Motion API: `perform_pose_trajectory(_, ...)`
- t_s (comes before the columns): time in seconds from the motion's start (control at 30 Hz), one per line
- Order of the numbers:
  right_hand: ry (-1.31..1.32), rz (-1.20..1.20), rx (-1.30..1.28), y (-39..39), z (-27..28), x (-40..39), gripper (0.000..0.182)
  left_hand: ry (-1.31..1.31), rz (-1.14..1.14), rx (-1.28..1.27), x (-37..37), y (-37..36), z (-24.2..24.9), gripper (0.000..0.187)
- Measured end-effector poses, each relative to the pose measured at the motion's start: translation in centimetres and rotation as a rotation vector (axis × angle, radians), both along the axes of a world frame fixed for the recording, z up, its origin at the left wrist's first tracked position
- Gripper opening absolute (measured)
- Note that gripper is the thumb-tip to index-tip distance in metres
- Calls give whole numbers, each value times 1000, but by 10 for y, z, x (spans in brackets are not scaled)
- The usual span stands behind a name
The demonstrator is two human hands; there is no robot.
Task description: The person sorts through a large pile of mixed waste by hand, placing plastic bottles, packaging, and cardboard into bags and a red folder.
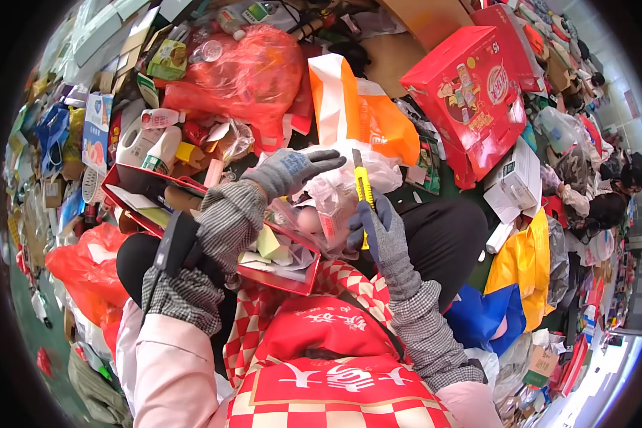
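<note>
My right hand, in a grey glove, is closed around a yellow utility knife. The knife points away from me, its blade extended at the top. My left hand, also gloved, is held out flat with fingers stretched to the right, near the blade but apart from it. Below both hands lies a thin whitish-pink plastic bag with things inside that I cannot make out. A red box holding paper and carton scraps rests on my lap, partly hidden by my left forearm.
Mixed waste surrounds me. Ahead are a red plastic bag, an orange and white bag and a large red carton. White bottles stand at left; a yellow bag and blue bag lie at right.
</note>
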State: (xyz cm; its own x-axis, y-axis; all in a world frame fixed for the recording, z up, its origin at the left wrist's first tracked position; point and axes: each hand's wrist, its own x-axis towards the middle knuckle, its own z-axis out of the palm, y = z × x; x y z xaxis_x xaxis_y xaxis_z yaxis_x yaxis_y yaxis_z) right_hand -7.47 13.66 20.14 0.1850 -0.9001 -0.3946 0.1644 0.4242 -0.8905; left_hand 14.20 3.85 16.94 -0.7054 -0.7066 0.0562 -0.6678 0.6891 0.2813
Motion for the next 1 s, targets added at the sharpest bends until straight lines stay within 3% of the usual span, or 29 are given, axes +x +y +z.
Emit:
perform_pose_trajectory(0.03, -8, -15, -4, 2, 0, 1, 43, 13, -37, -75, 1, -12, -27, 57)
perform_pose_trajectory(0.1, -24, -41, -15, 9, 0, 4, 48, -267, -7, 133, 0, -32, -32, 36)
perform_pose_trajectory(0.17, -86, 16, 54, 16, 14, 6, 55, -186, 186, 136, -2, -36, -18, 19)
perform_pose_trajectory(0.2, -91, 27, 37, 19, 8, 6, 55, 44, 214, 142, 2, -42, -24, 17)
perform_pose_trajectory(0.23, -96, 38, 23, 21, 1, 8, 55, 111, 311, 201, -3, -36, -1, 18)
perform_pose_trajectory(0.5, -11, 29, -91, 6, 24, 30, 57, 281, 429, 270, -11, -18, 33, 20)
perform_pose_trajectory(0.57, 130, 49, -126, -3, 23, 33, 57, 276, 369, 136, -16, -14, 40, 16)
perform_pose_trajectory(0.6, 11, 39, -40, -4, 29, 32, 56, 266, 349, 61, -20, -12, 42, 15)
perform_pose_trajectory(0.7, 97, 42, -161, -14, 5, 28, 56, 228, 332, -77, -28, -8, 51, 12)
perform_pose_trajectory(0.73, 79, 79, -28, -8, 34, 27, 54, 178, 344, -84, -29, -7, 58, 12)
perform_pose_trajectory(0.83, 69, 237, 25, 5, 36, 17, 52, 81, 350, -144, -23, -8, 58, 12)
perform_pose_trajectory(0.87, 63, 273, 15, 9, 38, 13, 51, 153, 392, -126, -19, -14, 54, 13)
perform_pose_trajectory(0.93, 350, 381, -162, 23, 5, 19, 53, 272, 459, -113, -16, -21, 48, 16)
perform_pose_trajectory(1.0, 350, 330, -210, 33, 0, 14, 53, 480, 540, 122, -17, -21, 48, 15)
